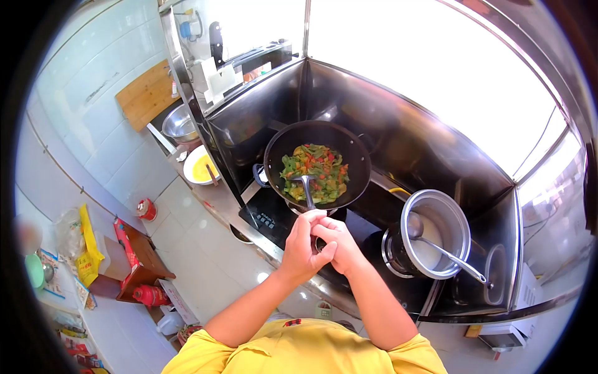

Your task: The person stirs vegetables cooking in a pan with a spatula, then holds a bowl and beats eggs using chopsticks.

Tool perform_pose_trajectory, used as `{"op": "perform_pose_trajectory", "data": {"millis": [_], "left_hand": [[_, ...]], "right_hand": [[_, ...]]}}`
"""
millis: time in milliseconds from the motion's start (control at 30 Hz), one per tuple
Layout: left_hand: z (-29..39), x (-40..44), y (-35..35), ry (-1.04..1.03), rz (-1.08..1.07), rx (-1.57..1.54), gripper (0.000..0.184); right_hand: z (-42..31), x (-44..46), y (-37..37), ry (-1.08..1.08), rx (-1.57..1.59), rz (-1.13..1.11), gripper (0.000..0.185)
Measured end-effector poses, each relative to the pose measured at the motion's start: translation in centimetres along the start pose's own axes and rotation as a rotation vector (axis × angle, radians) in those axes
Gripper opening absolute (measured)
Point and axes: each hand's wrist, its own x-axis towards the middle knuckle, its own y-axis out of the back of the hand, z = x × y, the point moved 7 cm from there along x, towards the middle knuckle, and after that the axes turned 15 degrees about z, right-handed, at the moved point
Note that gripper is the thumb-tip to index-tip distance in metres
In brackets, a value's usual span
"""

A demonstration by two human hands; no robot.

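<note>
My left hand and my right hand meet in front of the stove, fingers bent and touching at the tips. Both look closed; whatever lies between the fingers is hidden. Just beyond them is a black wok holding cooked green and red chopped vegetables. A metal spatula rests in the food, its handle running back to my fingertips. Whether a hand grips that handle, I cannot tell. On the right burner, a metal pot contains whitish liquid and a ladle leaning on its rim.
Steel splash panels surround the stove at the back and sides. Left of the panel are a white bowl of yellow liquid with chopsticks, a metal basin and a wooden cutting board. Packages and a red bottle stand lower left.
</note>
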Motion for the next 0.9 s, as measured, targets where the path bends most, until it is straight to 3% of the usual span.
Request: {"op": "perform_pose_trajectory", "data": {"millis": [100,167,300,400,433,500,533,567,633,700,767,833,900], "left_hand": [[0.5,-0.2,-0.2,-0.046,-0.016,0.015,0.054],[1.2,-0.2,-0.6,-0.118,-0.016,0.009,0.05],[2.1,-0.8,-1.8,-0.141,-0.076,0.065,0.042],[1.7,-1.2,-3.3,-0.083,-0.18,0.121,0.043],[1.9,-1.1,-3.7,-0.085,-0.183,0.119,0.043],[2.8,-0.6,-4.3,-0.168,-0.151,0.11,0.045],[3.2,-0.2,-4.7,-0.168,-0.157,0.098,0.049],[3.3,0.0,-5.1,-0.166,-0.161,0.096,0.049],[2.9,0.3,-5.7,-0.058,-0.19,0.06,0.052],[2.2,-0.1,-5.9,-0.025,-0.205,0.051,0.052],[1.2,-0.6,-5.5,-0.012,-0.174,0.074,0.051],[-0.5,-1.5,-5.1,0.028,-0.177,0.087,0.051],[-3.1,-2.4,-4.8,0.381,-0.156,-0.127,0.052]], "right_hand": [[0.1,0.1,0.6,-0.008,-0.11,-0.027,0.015],[-0.2,0.2,1.5,0.039,-0.235,0.037,0.026],[0.6,1.1,4.7,-0.104,-0.477,0.242,0.047],[1.6,2.5,4.9,0.179,-0.584,0.255,0.067],[1.7,2.6,5.2,0.18,-0.582,0.258,0.067],[0.1,1.7,5.0,0.259,-0.277,0.225,0.071],[-1.1,1.3,5.1,0.262,-0.254,0.271,0.067],[-1.6,2.1,6.2,0.438,-0.375,0.374,0.061],[-3.3,1.5,6.9,0.189,-0.424,0.474,0.059],[-3.9,1.9,8.5,0.138,-0.415,0.462,0.057],[-4.9,1.2,9.6,0.079,-0.67,0.517,0.057],[-4.9,1.7,8.8,-0.01,-0.629,0.412,0.059],[-3.0,4.5,8.3,-0.023,-0.351,0.376,0.06]]}}
